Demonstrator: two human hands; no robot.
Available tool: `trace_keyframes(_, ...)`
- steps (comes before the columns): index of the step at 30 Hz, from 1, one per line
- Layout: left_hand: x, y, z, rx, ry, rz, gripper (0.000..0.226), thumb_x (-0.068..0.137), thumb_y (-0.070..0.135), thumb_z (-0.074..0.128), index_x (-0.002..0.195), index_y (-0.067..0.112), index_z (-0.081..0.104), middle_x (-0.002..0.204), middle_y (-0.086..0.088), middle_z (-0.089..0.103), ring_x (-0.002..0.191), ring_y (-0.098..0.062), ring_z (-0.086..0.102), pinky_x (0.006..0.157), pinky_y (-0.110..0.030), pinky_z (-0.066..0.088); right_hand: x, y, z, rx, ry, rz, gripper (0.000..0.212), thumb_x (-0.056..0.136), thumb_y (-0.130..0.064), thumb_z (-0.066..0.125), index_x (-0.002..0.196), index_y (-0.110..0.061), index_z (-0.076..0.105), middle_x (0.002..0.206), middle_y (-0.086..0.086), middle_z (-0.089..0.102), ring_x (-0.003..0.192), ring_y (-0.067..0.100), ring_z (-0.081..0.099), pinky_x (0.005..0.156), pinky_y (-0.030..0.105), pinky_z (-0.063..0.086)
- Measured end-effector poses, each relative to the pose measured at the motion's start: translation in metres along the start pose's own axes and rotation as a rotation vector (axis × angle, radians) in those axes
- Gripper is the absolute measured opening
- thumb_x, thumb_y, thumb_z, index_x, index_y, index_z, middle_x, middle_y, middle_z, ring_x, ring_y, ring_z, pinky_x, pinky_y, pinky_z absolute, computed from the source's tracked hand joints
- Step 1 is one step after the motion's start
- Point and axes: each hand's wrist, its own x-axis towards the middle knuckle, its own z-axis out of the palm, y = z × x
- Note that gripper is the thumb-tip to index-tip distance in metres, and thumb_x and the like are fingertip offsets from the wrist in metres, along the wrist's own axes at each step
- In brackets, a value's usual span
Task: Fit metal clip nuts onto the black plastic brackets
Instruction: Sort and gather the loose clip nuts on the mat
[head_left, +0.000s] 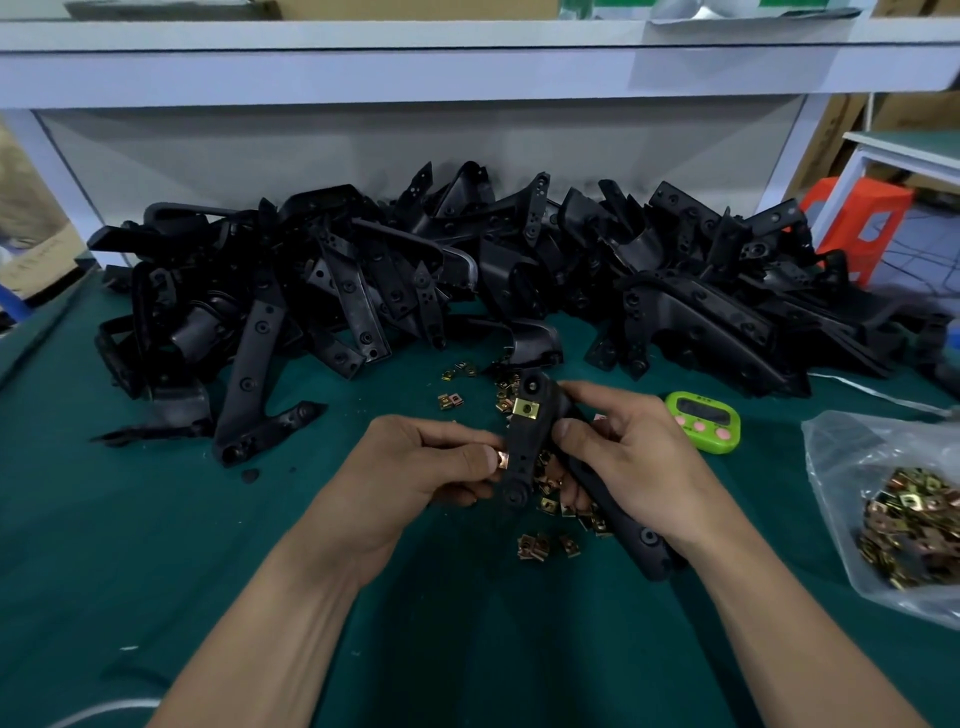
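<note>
Head view: clip nut meeting the side edge of a hand-held bracket; one nut already seated above it.

Right hand (634, 457) is curled round the black bracket (523, 447), holding it above the green mat (156, 519). Left hand (431, 457) pinches a copper-coloured clip nut (501, 460) between thumb and fingertip, touching the bracket's left edge. A fitted nut (525, 409) sits near the bracket's upper end. Loose nuts (535, 545) lie under the hands, with more in the plastic bag (904, 525) to the right. The bracket pile (467, 270) is behind and a green timer (704, 418) is beside the right hand. To do this step well, I judge: keep the nut's open mouth square to the edge, slide it straight on until its hole is over the bracket hole, and brace the bracket firmly so it cannot twist. Whether the nut has started onto the edge, I cannot tell.
</note>
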Motion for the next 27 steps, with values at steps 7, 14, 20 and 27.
trace_keyframes(7,-0.0001,-0.0013,0.0004,-0.006,0.011,-0.028,0.016,0.067,0.019,0.082,0.083,0.015,0.084,0.081,-0.013,0.077,0.065,-0.015,0.071,0.060,-0.019,0.056,-0.0015,-0.0019,0.0028,-0.105,0.048,-0.050,0.029,0.101,-0.016,0.062,0.114,-0.040,0.071,0.065,0.011,0.071,0.053,0.032,0.067,0.050,0.035,0.056)
trace_keyframes(14,-0.0011,-0.0015,0.0016,-0.027,0.007,-0.044,0.009,0.070,0.014,0.080,0.078,0.016,0.084,0.075,-0.011,0.075,0.062,-0.015,0.069,0.058,-0.019,0.055,-0.0026,-0.0041,0.0041,-0.140,0.051,-0.055,0.027,0.100,-0.015,0.061,0.112,-0.037,0.072,0.067,0.009,0.071,0.054,0.033,0.068,0.050,0.036,0.057)
trace_keyframes(20,-0.0019,-0.0006,0.0033,-0.006,0.015,-0.037,0.021,0.083,-0.002,0.074,0.074,0.015,0.083,0.071,-0.010,0.073,0.058,-0.015,0.067,0.056,-0.020,0.054,-0.0030,-0.0026,0.0056,-0.196,0.076,-0.077,0.026,0.100,-0.016,0.062,0.111,-0.037,0.071,0.066,0.006,0.070,0.052,0.031,0.067,0.049,0.038,0.057)
trace_keyframes(27,-0.0019,-0.0026,0.0048,0.022,0.029,-0.034,0.020,0.081,-0.003,0.076,0.073,0.013,0.082,0.067,-0.006,0.071,0.056,-0.015,0.065,0.056,-0.020,0.053,-0.0019,0.0030,0.0070,-0.231,0.096,-0.096,0.024,0.100,-0.022,0.063,0.115,-0.040,0.070,0.075,-0.005,0.074,0.058,0.017,0.068,0.057,0.033,0.056)
